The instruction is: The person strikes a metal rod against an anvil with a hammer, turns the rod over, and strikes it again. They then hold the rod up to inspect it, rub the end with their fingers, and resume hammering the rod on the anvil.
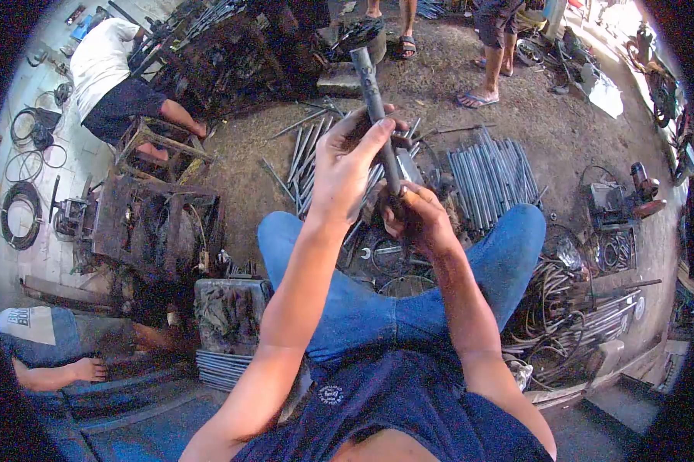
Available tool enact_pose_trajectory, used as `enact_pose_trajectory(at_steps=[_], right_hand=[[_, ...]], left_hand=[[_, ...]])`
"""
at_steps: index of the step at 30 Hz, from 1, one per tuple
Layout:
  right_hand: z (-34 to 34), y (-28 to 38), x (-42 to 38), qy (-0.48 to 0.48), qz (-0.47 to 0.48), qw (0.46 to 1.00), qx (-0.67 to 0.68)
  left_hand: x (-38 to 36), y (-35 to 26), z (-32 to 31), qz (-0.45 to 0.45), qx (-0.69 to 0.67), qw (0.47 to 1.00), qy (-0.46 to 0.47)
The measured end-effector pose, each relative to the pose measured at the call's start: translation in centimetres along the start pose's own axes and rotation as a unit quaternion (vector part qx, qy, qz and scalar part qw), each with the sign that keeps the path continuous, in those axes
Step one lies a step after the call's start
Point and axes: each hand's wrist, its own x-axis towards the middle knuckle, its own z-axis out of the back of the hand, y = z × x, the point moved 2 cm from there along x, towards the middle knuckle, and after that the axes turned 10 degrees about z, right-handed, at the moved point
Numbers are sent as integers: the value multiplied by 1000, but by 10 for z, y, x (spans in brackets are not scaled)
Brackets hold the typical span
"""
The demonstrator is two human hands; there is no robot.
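Note:
A grey metal pipe (369,83) is held up in front of me, slanting from upper left down to the right. My left hand (352,158) wraps round its middle, with the thumb lying along it. Around the lower end closes my right hand (418,218); its fingertips are partly in shadow. Beneath the hands, between my knees, lie dark tools and parts, among them a wrench (366,252). Loose metal rods (305,154) are scattered beyond my left hand. A neat row of grey rods (495,181) lies on the ground to the right of my hands.
A person in a white shirt (104,65) sits by machinery at upper left. Other people's legs (492,65) stand at the far side. Bent rods and hoses (555,308) are piled at right, near a grinder-like machine (646,189). At lower left another person's hand (91,369) shows.

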Motion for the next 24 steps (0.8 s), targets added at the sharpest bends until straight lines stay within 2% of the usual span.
enact_pose_trajectory(at_steps=[2, 9, 15, 17, 20, 24], right_hand=[[1, -2, 1, -22, 16, 998, -55], [11, -16, 5, -1, 54, 994, -98], [6, -11, 0, -21, 25, 998, -55], [8, -12, -1, -16, 9, 999, -44], [13, -16, 0, 16, 5, 1000, 11], [4, -6, 0, 1, -16, 999, 28]], left_hand=[[-1, 0, 0, -21, 60, 997, -53], [-2, 6, 0, -17, 64, 994, -86], [-2, 7, -3, -12, 78, 994, -80], [-1, 6, -5, 8, -11, 1000, -1], [0, 4, -6, 6, -12, 1000, 11], [1, 8, -6, 12, -11, 999, -33]])
